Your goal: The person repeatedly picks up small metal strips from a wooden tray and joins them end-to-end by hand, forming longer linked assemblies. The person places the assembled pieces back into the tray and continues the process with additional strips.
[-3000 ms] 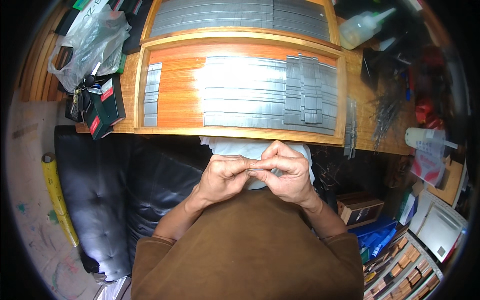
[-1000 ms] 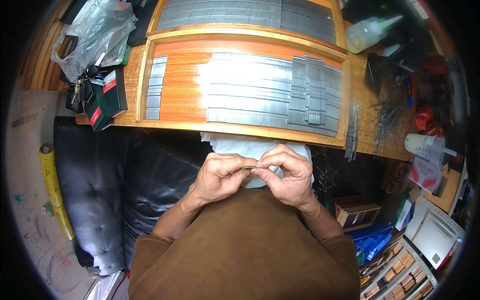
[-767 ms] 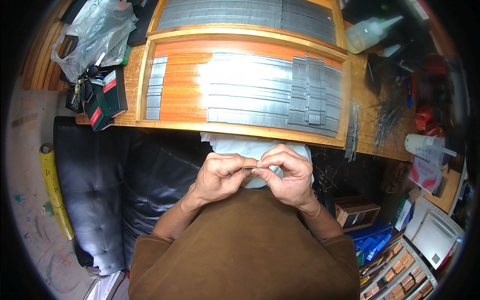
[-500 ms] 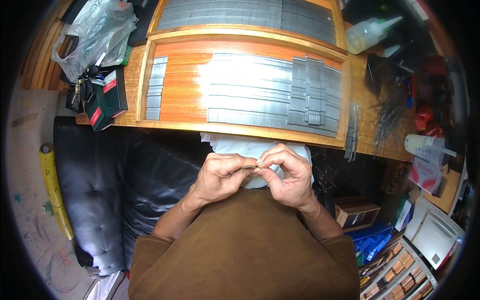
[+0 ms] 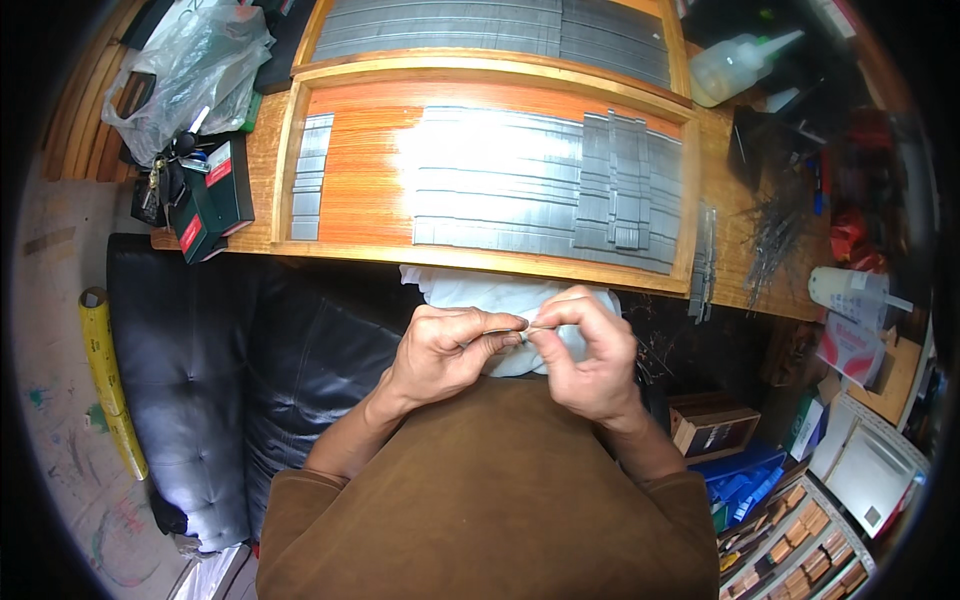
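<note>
Head view shows us both hands meeting just below the edge of the wooden tray [image 5: 290, 150]. Our left hand [image 5: 445, 350] and right hand [image 5: 590, 355] are curled, fingertips pinched together on a thin metal strip [image 5: 520, 333] held between them, over a bunched white cloth [image 5: 470, 292] on our lap. Only a sliver of the strip shows, so we cannot tell its full shape.

Beyond the hands, the tray carries rows of flat grey metal strips [image 5: 500, 185], with a smaller column of short pieces [image 5: 310, 175] near its left side. A second tray [image 5: 450, 25] of strips lies further back. Left of the trays sit a clear plastic bag [image 5: 190, 60] and dark red-trimmed boxes [image 5: 215, 195]. A glue bottle [image 5: 735, 65] lies at the upper right.
</note>
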The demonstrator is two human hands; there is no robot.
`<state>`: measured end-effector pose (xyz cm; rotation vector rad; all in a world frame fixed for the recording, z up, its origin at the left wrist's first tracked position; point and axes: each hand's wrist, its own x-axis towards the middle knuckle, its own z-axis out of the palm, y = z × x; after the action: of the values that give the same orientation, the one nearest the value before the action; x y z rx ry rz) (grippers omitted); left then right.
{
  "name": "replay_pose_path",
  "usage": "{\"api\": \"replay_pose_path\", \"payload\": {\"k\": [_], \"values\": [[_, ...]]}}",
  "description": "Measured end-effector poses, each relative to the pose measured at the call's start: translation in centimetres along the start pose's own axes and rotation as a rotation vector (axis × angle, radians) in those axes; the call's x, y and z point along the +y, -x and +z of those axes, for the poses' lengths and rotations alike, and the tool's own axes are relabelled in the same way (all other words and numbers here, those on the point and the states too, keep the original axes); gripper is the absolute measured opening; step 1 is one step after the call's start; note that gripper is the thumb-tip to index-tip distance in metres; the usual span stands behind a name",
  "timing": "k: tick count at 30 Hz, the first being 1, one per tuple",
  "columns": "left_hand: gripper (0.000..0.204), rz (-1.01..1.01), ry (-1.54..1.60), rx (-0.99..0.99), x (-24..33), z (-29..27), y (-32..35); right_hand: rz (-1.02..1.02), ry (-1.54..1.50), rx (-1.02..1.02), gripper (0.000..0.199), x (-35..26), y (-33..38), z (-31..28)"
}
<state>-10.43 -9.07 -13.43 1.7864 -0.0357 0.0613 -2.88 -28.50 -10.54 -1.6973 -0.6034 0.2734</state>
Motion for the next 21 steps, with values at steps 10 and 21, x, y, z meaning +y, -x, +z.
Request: {"api": "replay_pose_path", "payload": {"k": [10,21], "values": [[0.03,0.063,-0.052,-0.038,-0.1,-0.2,-0.2,0.199,0.73,0.76,0.015,-4.7,-2.0,-22.3],[0.024,0.015,0.002,0.017,1.2,-0.1,0.0,-0.07,0.189,-0.127,0.014,-3.5,-2.3,-2.9]]}}
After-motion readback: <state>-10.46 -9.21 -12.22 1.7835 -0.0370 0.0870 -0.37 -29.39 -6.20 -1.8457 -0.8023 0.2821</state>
